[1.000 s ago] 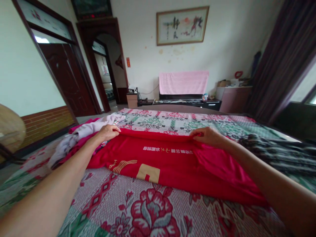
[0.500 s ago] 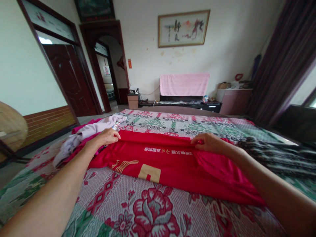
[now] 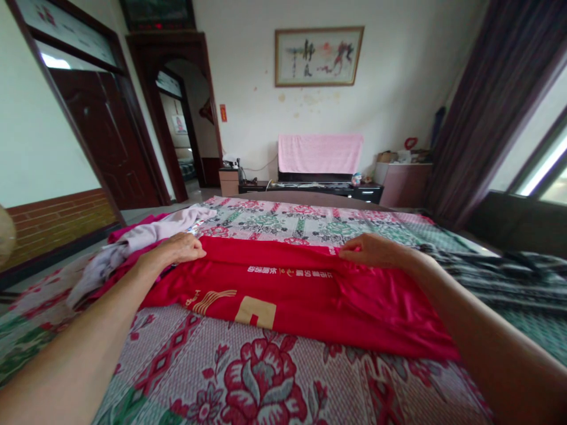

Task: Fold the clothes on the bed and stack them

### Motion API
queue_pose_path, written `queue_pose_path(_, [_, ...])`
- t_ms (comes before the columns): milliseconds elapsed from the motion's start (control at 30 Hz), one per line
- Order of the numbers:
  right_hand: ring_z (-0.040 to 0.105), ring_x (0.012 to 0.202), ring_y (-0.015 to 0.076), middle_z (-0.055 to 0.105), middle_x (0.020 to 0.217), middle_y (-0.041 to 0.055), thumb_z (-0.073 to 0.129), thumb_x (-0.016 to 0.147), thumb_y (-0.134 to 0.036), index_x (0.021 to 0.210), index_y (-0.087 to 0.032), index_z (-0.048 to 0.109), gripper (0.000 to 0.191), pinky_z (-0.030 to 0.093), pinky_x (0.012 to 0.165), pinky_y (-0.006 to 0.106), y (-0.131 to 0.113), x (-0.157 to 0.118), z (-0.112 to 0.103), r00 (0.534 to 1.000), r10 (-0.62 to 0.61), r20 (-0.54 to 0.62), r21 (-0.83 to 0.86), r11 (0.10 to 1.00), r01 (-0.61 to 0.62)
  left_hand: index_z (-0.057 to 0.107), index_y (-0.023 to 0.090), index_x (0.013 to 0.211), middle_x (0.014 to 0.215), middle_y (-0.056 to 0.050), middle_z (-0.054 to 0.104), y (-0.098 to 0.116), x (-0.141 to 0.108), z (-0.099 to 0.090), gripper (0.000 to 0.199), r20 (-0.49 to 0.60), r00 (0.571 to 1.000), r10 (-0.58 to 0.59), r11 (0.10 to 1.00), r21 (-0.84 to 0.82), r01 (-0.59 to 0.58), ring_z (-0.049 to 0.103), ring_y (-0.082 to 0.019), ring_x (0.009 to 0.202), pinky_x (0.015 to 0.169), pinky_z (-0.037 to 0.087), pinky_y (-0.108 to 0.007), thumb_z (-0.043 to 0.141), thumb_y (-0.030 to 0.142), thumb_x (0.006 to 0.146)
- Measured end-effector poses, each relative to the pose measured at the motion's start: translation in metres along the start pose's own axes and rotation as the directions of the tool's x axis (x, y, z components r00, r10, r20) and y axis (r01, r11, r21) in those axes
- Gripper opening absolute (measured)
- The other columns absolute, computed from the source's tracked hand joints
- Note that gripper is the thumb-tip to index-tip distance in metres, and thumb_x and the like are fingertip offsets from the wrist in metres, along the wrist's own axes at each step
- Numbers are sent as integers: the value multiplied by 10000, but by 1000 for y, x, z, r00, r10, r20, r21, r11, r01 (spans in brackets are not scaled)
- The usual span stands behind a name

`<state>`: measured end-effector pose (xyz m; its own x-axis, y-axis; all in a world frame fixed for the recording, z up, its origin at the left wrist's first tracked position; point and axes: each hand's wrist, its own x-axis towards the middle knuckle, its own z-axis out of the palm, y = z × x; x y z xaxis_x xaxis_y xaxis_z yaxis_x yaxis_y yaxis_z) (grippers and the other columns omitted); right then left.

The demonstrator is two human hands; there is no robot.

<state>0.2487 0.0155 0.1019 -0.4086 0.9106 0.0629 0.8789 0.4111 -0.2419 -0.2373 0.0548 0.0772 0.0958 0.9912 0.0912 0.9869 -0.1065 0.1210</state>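
A red garment (image 3: 301, 295), most likely a T-shirt, lies spread sideways on the flowered cloth in front of me. Gold and white printing shows on it, the lettering upside down to me. My left hand (image 3: 183, 248) pinches the far left part of its fabric, fingers closed. At the far right part, my right hand (image 3: 365, 250) grips the fabric between thumb and fingers. Between the two hands the far edge runs in a loose fold. The garment's right part is bunched and wrinkled beneath my right forearm.
A flowered cloth (image 3: 261, 383) covers the surface under the garment. To the left lies a heap of pink and pale clothes (image 3: 163, 227). Dark patterned fabric (image 3: 487, 283) lies at the right. Beyond stand a low black cabinet (image 3: 367, 193) and a screen draped with a pink towel (image 3: 319, 153).
Both hands still hold the far edge, which my right hand has lifted slightly, showing more white print beside it. The whole view has shifted a little to the right.
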Motion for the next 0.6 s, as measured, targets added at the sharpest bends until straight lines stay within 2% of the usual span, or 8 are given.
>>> queue_pose_path(100, [577,586,130,665,623,9,487,818,-295,758,-158,734,288,379,549,223,8,-4,-14,960,129,-249,-65,987,-150,650,207,551,484,14,510,10,-2,-4,307,3,999,-41,989,145,41,454,-126,551,571,289,-230,509,415,727])
queue_pose_path(167, [612,663,141,705,724,16,495,799,-244,824,-162,743,262,403,593,214,18,-5,-17,933,166,-320,-74,977,-199,686,213,660,577,17,586,19,-3,-6,310,-26,999,-42,978,202,46,495,-126,629,611,299,-211,478,407,783])
queue_pose_path(267, [641,776,160,734,887,34,540,733,-149,943,-184,740,293,431,663,212,34,-4,-10,941,205,-270,-87,968,-236,707,211,793,789,9,688,41,-3,-4,270,-110,991,73,984,170,-53,549,-138,761,680,332,-200,473,345,806])
queue_pose_path(333, [642,807,169,737,894,35,573,679,-102,938,-202,741,324,433,689,218,42,-4,-3,966,199,-163,-130,967,-221,713,204,838,892,-8,707,64,-3,0,261,-159,970,185,980,108,-169,573,-146,810,725,359,-208,476,308,807])
queue_pose_path(400, [637,801,171,735,854,31,599,659,-102,889,-205,745,291,423,680,221,48,-4,1,977,193,-95,-162,965,-206,719,203,864,904,-17,708,93,-5,6,264,-178,940,291,956,28,-291,591,-144,780,721,385,-220,481,304,806])
queue_pose_path(467, [632,767,166,730,822,32,617,671,-141,854,-195,747,231,408,649,221,51,-6,1,973,211,-94,-167,960,-224,720,202,872,874,-21,702,125,-6,12,262,-188,899,395,911,-42,-409,598,-141,735,682,407,-228,493,310,797])
queue_pose_path(600, [614,687,153,714,744,23,637,691,-203,796,-197,750,154,385,620,230,54,-9,-1,969,240,-60,-191,950,-247,723,200,855,890,-27,697,190,-6,22,239,-246,771,587,768,-134,-627,606,-124,727,732,441,-247,499,240,781])
